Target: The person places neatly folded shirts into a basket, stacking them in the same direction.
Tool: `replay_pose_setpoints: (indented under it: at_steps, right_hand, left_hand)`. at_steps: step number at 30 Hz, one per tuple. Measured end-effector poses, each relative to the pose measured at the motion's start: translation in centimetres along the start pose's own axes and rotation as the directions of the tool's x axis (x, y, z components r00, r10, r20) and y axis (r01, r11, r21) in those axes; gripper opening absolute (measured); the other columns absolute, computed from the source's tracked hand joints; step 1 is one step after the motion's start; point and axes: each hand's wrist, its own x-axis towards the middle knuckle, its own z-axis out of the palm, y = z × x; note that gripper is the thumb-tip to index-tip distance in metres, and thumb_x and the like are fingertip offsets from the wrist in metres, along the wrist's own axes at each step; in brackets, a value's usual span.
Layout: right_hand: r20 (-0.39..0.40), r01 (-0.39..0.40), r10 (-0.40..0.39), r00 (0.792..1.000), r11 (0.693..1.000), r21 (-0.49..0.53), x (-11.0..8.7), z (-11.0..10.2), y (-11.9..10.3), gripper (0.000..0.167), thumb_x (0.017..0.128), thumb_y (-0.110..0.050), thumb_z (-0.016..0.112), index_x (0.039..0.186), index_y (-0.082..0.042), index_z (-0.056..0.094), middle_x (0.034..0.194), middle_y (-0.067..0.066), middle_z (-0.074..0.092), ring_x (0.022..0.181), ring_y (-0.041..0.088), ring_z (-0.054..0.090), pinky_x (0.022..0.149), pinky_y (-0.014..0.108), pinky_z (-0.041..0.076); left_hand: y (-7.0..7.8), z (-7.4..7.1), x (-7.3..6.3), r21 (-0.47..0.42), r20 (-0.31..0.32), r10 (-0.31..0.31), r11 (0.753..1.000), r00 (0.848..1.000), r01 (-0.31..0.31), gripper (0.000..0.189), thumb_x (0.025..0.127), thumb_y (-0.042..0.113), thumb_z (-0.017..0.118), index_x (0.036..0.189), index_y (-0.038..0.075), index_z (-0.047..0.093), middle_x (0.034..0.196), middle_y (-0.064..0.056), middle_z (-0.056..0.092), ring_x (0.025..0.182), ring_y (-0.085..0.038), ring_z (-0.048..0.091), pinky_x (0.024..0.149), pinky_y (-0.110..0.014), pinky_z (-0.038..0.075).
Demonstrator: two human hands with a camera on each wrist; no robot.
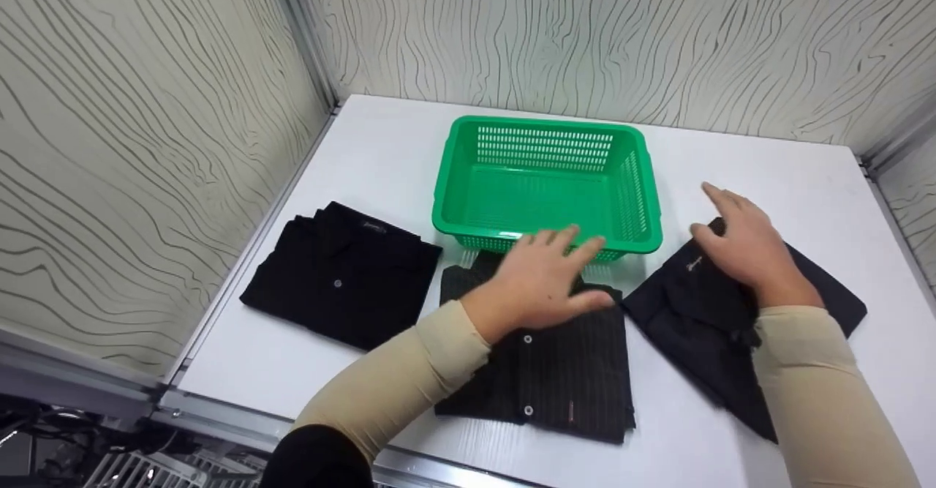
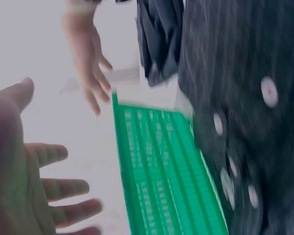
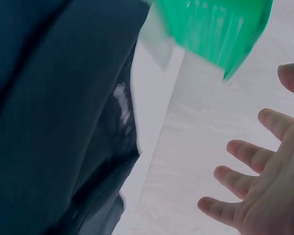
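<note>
My left hand [image 1: 537,279], fingers spread, hovers over the middle folded shirt [image 1: 574,371], a dark pinstriped one with white buttons. Its fingertips overlap the front rim of the green plastic basket [image 1: 468,214] in the head view. My right hand [image 1: 746,243] is above the folded dark navy shirt [image 1: 702,327] on the right, its fingers extended and holding nothing. Both wrist views show spread fingers with nothing between them. A black folded shirt [image 1: 344,276] with a collar label lies at the left, away from both hands. The basket's inside shows only its green floor and slotted walls.
All of this lies on a white table [image 1: 790,181]. Patterned panels [image 1: 585,34] stand along its back and sides. A metal rail [image 1: 227,418] runs along the front edge, and a white wire rack [image 1: 139,470] sits below at the lower left.
</note>
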Motion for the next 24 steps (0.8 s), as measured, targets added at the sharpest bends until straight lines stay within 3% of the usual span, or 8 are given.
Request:
replay_pose_setpoints:
  at_steps: [4,7,11,15,17,20,22,24]
  right_hand:
    - [0.015,-0.033,0.033,0.999,0.999,0.037,-0.5,-1.0,3.4,0.073,0.103,-0.034,0.050,0.162,-0.007,0.018,0.154,0.038,0.026,0.139,0.059,0.023,0.108,0.072,0.020]
    - [0.036,-0.067,0.065,0.997,0.996,0.051,-1.3,-1.8,5.9,0.074,0.104,-0.034,0.048,0.161,-0.002,0.014,0.148,0.045,0.026,0.134,0.064,0.023,0.104,0.074,0.021]
    - [0.061,-0.127,0.124,0.990,0.991,0.051,-2.7,-2.8,8.5,0.071,0.105,-0.029,0.044,0.159,0.005,0.013,0.142,0.049,0.028,0.129,0.067,0.025,0.101,0.075,0.023]
    - [0.108,-0.199,0.194,0.975,0.979,0.036,-3.8,-3.3,10.1,0.069,0.103,-0.023,0.038,0.156,0.010,0.009,0.141,0.050,0.027,0.127,0.068,0.026,0.099,0.076,0.025]
    - [0.128,-0.221,0.217,0.968,0.975,0.023,-4.1,-3.3,10.8,0.068,0.102,-0.020,0.036,0.154,0.013,0.009,0.140,0.051,0.026,0.125,0.069,0.026,0.099,0.076,0.025]
    - [0.159,-0.246,0.243,0.957,0.969,0.004,-4.4,-3.1,11.6,0.067,0.102,-0.018,0.033,0.152,0.017,0.008,0.139,0.052,0.025,0.124,0.070,0.026,0.099,0.076,0.026]
    - [0.175,-0.254,0.251,0.952,0.967,-0.007,-4.4,-2.8,11.9,0.066,0.101,-0.017,0.032,0.151,0.019,0.008,0.139,0.052,0.024,0.123,0.070,0.027,0.099,0.075,0.026]
    - [0.194,-0.263,0.260,0.946,0.965,-0.012,-4.3,-2.6,12.0,0.066,0.101,-0.018,0.031,0.150,0.020,0.008,0.139,0.053,0.023,0.124,0.070,0.026,0.100,0.075,0.026]
  left_hand:
    - [3.1,1.4,1.0,-0.055,0.039,0.085,0.995,0.996,-0.083,0.086,0.093,0.082,0.021,0.163,0.033,0.017,0.160,-0.006,0.036,0.139,-0.027,0.043,0.103,-0.045,0.045]
    - [5.3,2.9,2.1,-0.116,0.113,0.092,0.990,0.989,-0.079,0.083,0.093,0.081,0.022,0.163,0.037,0.014,0.156,-0.003,0.041,0.135,-0.021,0.047,0.096,-0.041,0.049]
    - [7.7,4.8,3.6,-0.238,0.215,0.043,0.971,0.976,0.010,0.080,0.093,0.081,0.026,0.162,0.042,0.013,0.150,0.001,0.048,0.131,-0.017,0.052,0.097,-0.040,0.048]
    - [9.4,6.3,4.3,-0.387,0.254,-0.022,0.914,0.967,0.122,0.079,0.095,0.077,0.034,0.161,0.036,0.021,0.144,0.004,0.055,0.126,-0.013,0.055,0.099,-0.035,0.046]
    - [10.1,6.8,4.4,-0.476,0.275,-0.049,0.861,0.960,0.181,0.078,0.097,0.074,0.038,0.160,0.032,0.024,0.143,0.003,0.056,0.127,-0.011,0.055,0.100,-0.032,0.045]
    - [11.0,7.4,4.4,-0.599,0.321,-0.086,0.753,0.943,0.273,0.075,0.099,0.068,0.043,0.159,0.025,0.028,0.142,0.000,0.056,0.127,-0.009,0.053,0.103,-0.027,0.042]
    - [11.5,7.7,4.4,-0.693,0.367,-0.109,0.631,0.924,0.350,0.074,0.099,0.062,0.049,0.158,0.023,0.029,0.126,-0.005,0.066,0.114,-0.012,0.061,0.098,-0.026,0.045]
    - [12.0,7.9,4.3,-0.778,0.404,-0.138,0.468,0.904,0.419,0.070,0.099,0.055,0.056,0.156,0.021,0.033,0.103,-0.007,0.070,0.094,-0.014,0.066,0.087,-0.029,0.051]
